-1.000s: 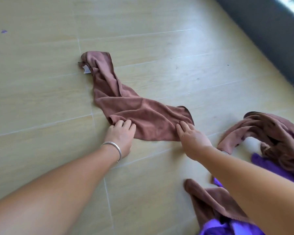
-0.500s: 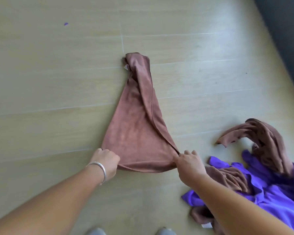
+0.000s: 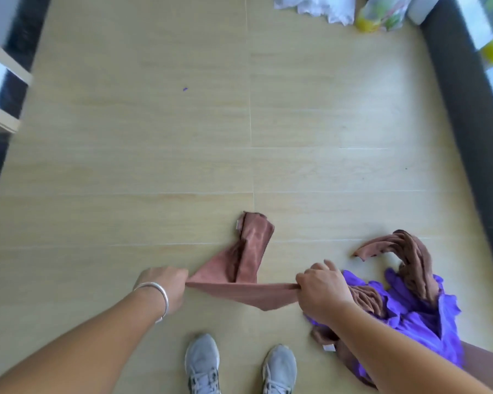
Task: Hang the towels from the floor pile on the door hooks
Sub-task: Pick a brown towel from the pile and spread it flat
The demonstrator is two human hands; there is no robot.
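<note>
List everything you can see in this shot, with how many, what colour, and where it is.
Held towel: 1, reddish brown, stretched between both hands, far end trailing on the floor.
Towel pile: brown and purple towels, exact count unclear, floor at right.
Floor: light wood-look tiles.
Plastic bags: white and yellow-green, count unclear, top edge.
Bracelet: 1, silver, left wrist.
Shoes: 2, grey, bottom centre.
Left hand: grips one towel corner.
Right hand: grips the other corner.

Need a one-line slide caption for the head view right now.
Both hands, left and right, hold a brown towel stretched beside the floor pile.
</note>
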